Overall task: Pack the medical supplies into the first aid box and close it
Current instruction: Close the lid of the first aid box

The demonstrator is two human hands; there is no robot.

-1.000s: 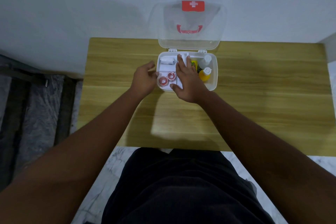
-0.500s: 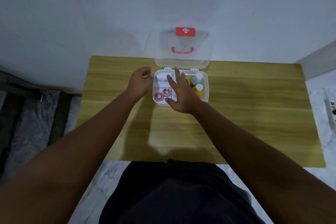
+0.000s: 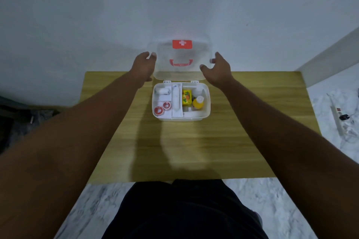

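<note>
The white first aid box (image 3: 207, 110) sits open on the wooden table (image 3: 252, 122), its clear lid (image 3: 181, 72) standing upright against the wall. Inside lie a white roll (image 3: 162, 91), two red tape rolls (image 3: 158, 110), a long white packet (image 3: 176, 101), a yellow carton (image 3: 186, 98) and an orange bottle (image 3: 198, 103). My left hand (image 3: 142, 67) is spread at the lid's left edge, fingertips touching it. My right hand (image 3: 218, 69) is at the lid's right edge, thumb in front and fingers around the edge.
The white wall rises directly behind the lid. A white power strip (image 3: 339, 120) with a cable lies on the marble floor to the right of the table. Dark clutter (image 3: 11, 122) sits on the floor at the left.
Both hands left the box's compartments and rose to the two sides of the upright lid. The view pulled back, so the box contents now show uncovered.
</note>
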